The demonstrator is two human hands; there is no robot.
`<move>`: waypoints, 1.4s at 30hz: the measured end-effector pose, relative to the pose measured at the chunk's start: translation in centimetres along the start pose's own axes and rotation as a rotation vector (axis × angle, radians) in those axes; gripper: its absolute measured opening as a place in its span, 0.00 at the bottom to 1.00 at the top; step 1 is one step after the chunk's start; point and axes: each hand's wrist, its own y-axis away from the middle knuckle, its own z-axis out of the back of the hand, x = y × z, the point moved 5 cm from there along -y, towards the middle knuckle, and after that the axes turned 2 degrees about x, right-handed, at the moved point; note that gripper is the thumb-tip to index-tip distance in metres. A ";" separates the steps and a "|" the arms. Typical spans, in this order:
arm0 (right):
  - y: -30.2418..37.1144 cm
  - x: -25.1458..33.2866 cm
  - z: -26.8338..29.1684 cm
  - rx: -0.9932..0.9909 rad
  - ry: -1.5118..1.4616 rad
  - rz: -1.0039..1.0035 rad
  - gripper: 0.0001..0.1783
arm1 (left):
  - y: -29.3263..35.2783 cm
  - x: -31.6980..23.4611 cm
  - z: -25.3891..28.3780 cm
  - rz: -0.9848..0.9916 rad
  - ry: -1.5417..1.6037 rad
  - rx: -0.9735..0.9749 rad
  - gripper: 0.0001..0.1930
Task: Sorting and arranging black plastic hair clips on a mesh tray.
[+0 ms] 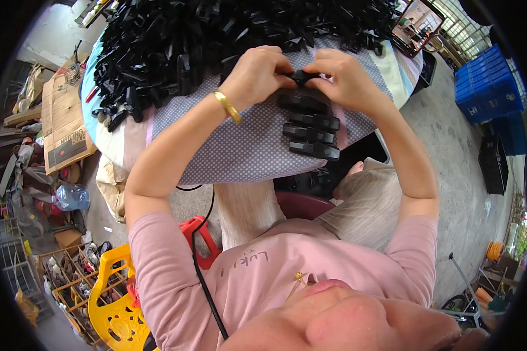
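Observation:
My left hand (256, 75), below which a gold bangle circles the wrist, pinches a small black plastic part (301, 76) from one side. From the other side my right hand (344, 81) grips the same part between thumb and fingers. The fingers cover much of it, so its exact kind cannot be made out. Just nearer to me, a short row of chunky black plastic pieces (314, 136) lies on the dotted grey tablecloth (234, 149). A large heap of similar black parts (175, 41) spreads over the far side of the table.
A phone (417, 26) stands at the table's far right. Blue crates (489, 83) and a black crate (493, 165) are on the right floor. Cardboard (64, 123), a water bottle (72, 198) and a yellow plastic chair (114, 304) are on the left. A black cable (200, 266) crosses my left side.

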 end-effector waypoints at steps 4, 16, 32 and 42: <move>-0.2 -0.1 -0.4 -0.027 -0.027 -0.006 0.11 | 0.5 -0.2 -0.3 -0.070 -0.101 -0.069 0.10; 0.2 -0.6 0.1 0.344 -0.419 -0.219 0.12 | 8.5 7.3 7.7 0.197 -0.867 -0.546 0.36; -2.6 -2.0 -1.8 -0.093 0.488 -0.032 0.19 | 4.7 3.9 2.2 0.168 -0.395 -0.485 0.30; -1.0 -0.2 -1.2 -0.060 0.439 -0.028 0.17 | 4.5 1.3 3.1 0.066 -0.487 -0.422 0.33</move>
